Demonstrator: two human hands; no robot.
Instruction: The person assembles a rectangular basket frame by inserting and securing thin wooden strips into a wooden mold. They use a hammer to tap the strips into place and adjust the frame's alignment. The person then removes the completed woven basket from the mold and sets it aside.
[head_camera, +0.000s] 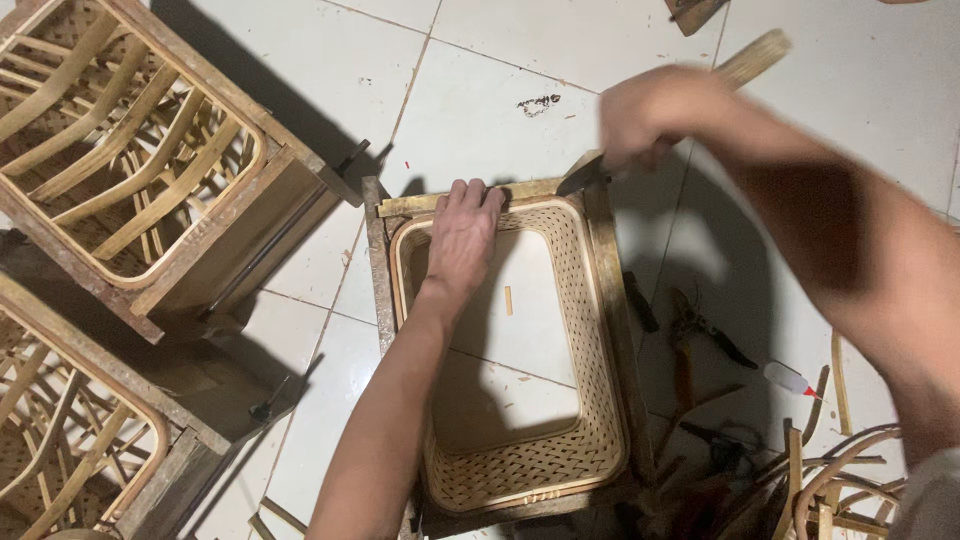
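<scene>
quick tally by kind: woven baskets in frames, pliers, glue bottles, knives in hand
woven baskets in wooden frames: 3 (one under the left hand at, others at and)
pliers: 1
glue bottle: 1
knife in right hand: 1
total: 6

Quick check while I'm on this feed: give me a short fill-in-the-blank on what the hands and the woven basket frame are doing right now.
1. The left hand presses on the far rim of the woven ____.
2. The right hand grips a tool with a ____ handle.
3. The tool's blade meets the frame at its far-____ corner.
4. The pliers lie on the ____ floor.

Missing words: basket; wooden; right; tiled
</scene>
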